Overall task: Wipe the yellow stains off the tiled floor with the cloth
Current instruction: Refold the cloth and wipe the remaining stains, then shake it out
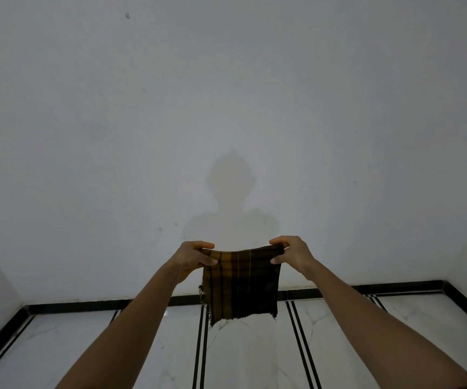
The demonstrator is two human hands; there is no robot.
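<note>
A dark plaid cloth in brown and mustard, with frayed edges, hangs flat in the air in front of me. My left hand pinches its upper left corner and my right hand pinches its upper right corner, both arms stretched out. Below lies the white marble-look tiled floor with black double lines. I see no yellow stains on the visible part of the floor.
A plain white wall fills most of the view, with my shadow on it. A black skirting strip runs along its base and along the side walls at left and right.
</note>
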